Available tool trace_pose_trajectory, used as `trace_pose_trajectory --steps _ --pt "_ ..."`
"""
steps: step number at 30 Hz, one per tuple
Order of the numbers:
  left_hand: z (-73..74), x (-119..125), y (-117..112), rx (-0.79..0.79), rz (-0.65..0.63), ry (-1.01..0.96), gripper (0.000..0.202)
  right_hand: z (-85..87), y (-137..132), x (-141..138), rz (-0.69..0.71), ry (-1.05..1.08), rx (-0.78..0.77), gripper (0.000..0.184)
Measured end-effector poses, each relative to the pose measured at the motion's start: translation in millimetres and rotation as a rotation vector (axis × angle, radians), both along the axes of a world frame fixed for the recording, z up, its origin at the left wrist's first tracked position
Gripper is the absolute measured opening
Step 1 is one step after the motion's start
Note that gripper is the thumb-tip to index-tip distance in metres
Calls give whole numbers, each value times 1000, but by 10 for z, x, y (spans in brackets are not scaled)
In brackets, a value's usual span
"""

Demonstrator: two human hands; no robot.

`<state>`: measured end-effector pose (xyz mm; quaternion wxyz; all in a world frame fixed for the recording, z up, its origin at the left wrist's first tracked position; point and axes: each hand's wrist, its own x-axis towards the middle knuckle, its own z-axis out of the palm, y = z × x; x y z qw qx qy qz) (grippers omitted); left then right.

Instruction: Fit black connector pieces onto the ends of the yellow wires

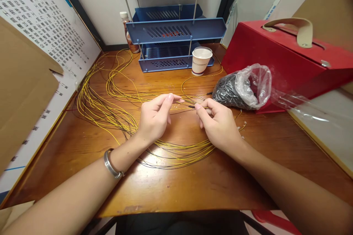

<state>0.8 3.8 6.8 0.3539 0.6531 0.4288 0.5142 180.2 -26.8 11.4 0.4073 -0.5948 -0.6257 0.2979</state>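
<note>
My left hand [157,113] is closed, with the thumb pressed against the index finger above the wires. Whatever lies between those fingertips is too small or hidden to make out. To its right, my right hand [217,123] pinches a small black sleeve-like connector [191,107] on a thin wire. The connector's tip points toward my left fingertips. Beneath and around both hands spreads a loose bundle of thin yellow and black wires [107,112], looping across the wooden table. A clear plastic bag [234,90] full of small black parts lies just beyond my right hand, its mouth open.
Behind the wires stands a blue tiered rack [176,31], with a white paper cup [201,61] by its right corner and a bottle [129,31] at its left. A red box with a handle [275,55] is at the right. Cardboard [24,91] borders the left side.
</note>
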Motion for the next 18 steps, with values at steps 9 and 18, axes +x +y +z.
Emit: trace_pose_trajectory --steps 9,18 --pt "-61 4 72 -152 -57 -145 35 42 -31 -16 36 83 36 32" --pt "-3 27 -18 -55 -305 107 21 45 -55 -33 132 158 25 28"
